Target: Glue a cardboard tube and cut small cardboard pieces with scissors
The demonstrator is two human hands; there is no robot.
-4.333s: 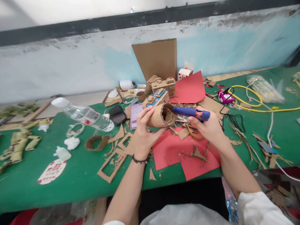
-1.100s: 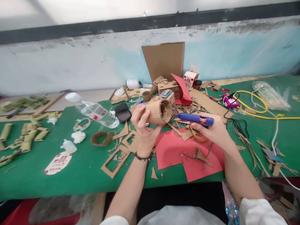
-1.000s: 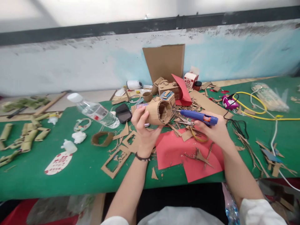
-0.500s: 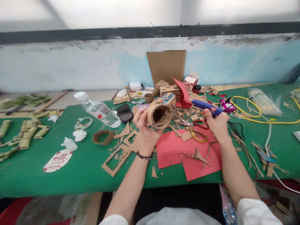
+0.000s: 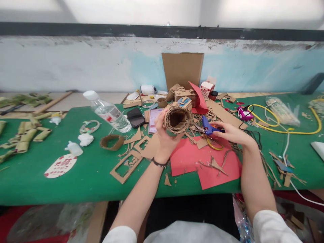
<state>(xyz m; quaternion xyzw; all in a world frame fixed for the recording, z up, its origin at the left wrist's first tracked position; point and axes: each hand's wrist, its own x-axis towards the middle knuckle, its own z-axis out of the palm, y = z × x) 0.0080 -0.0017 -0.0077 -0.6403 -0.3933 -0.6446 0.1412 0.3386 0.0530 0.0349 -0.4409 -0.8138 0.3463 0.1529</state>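
While the tube (image 5: 178, 120) stays held, the glue gun (image 5: 208, 127) is lower.

The tube (image 5: 178, 120) is between bottle (image 5: 109, 113) and glue gun (image 5: 208, 127).

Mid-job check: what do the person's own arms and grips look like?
The left grip and right grip are bare, ungloved human hands. A thin, dark bracelet circles the left wrist; none shows on the right. Both forearms are bare up to white sleeves.
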